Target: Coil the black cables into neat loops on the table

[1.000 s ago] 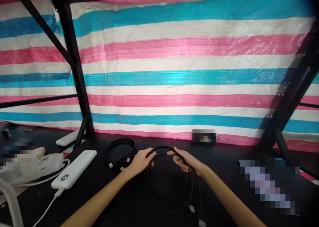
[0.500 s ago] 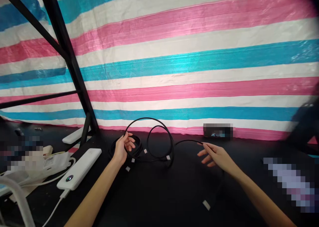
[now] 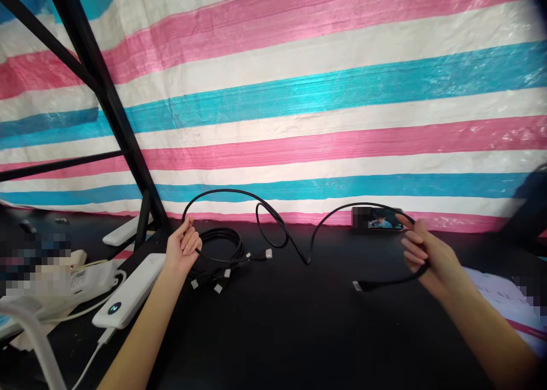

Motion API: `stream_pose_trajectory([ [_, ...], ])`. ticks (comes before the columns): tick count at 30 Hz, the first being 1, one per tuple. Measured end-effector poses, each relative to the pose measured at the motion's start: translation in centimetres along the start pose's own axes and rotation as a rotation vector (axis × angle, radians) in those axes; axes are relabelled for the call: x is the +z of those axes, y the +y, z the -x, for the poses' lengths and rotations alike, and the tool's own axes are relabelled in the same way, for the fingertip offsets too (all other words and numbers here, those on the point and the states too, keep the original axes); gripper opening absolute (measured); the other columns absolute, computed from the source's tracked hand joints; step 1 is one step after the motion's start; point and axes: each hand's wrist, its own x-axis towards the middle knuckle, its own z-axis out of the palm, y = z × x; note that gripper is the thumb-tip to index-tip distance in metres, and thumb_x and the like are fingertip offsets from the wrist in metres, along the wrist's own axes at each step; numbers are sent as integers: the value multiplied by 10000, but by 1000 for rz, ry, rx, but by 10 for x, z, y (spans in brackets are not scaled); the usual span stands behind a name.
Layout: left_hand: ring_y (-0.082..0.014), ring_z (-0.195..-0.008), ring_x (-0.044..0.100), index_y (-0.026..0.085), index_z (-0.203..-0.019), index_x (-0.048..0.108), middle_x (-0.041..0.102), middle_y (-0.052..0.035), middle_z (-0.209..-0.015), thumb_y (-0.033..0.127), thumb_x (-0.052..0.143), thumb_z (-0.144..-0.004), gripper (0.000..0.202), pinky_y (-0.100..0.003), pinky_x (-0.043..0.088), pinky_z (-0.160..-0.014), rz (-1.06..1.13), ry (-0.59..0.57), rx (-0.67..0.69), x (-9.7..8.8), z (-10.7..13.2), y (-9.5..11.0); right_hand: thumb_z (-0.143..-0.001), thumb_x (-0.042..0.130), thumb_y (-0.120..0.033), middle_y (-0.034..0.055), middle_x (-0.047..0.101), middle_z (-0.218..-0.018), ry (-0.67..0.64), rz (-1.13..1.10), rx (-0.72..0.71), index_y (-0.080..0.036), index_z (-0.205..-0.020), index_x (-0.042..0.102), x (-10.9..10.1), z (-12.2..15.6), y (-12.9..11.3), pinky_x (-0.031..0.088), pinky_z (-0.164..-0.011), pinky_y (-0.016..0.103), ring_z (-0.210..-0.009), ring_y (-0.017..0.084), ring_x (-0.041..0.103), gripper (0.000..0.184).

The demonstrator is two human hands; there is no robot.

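A black cable (image 3: 231,191) is stretched in loose loops between my two hands above the black table. My left hand (image 3: 184,246), fingers curled closed, grips it at the left. My right hand (image 3: 429,250) is closed around the other end portion, and the cable's plug (image 3: 357,286), with a pale tip, hangs out to the left of it. Just right of my left hand lies a coiled bundle of black cables (image 3: 239,243). Several pale-tipped plugs lie around that bundle, among them one white-tipped plug (image 3: 268,254).
A white power bank (image 3: 130,290) with a lit display and a plugged-in white cable lies left of my forearm. Behind it are a white adapter (image 3: 94,279) and a black metal frame (image 3: 111,116). A phone (image 3: 384,218) leans by the striped sheet (image 3: 299,105); papers (image 3: 499,293) lie right.
My hands have moved apart, the right one farther right and the left one slightly left. The cable between them has opened from round loops into a longer, wavier span.
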Motion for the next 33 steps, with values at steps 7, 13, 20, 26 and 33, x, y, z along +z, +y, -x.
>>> stream_pose_trajectory([
  [7,-3,-201,269,92,-784,593,351,84,-331,166,214,-973,430,-135,182,-236,98,-98,-69,1,2,-1,-951,276,-165,-50,386,-638,-258,-588,156,-203,-1158,581,-7,10,-11,270,-344,2,-364,-7,260,371],
  [13,1,-238,332,44,-953,582,383,79,-366,152,168,-973,428,-95,193,-243,181,-238,-126,-7,0,9,-886,311,-29,-15,557,-755,-662,-1468,355,-271,-1415,216,-34,-18,6,383,-332,26,-489,47,549,589],
  [20,-18,-283,301,76,-951,592,313,102,-378,125,395,-913,206,-142,258,-329,-169,-217,-181,4,8,2,-952,276,-130,-41,483,-602,-249,-887,326,-121,-1269,475,-11,-2,-2,313,-325,-8,-371,-3,413,374],
  [26,-1,-301,226,116,-958,583,293,111,-424,335,608,-805,268,-126,133,-308,-530,-240,-129,13,12,-31,-869,510,-321,-27,488,-613,-132,-178,269,-222,-1130,593,21,5,16,333,-272,99,-391,42,420,292],
  [33,-68,-265,382,154,-980,532,387,86,-411,543,410,-853,427,-144,178,-262,-751,-404,-315,27,36,-76,-666,672,-518,101,648,-1009,-326,398,69,-195,-997,651,44,22,60,514,-777,370,-957,274,596,463],
])
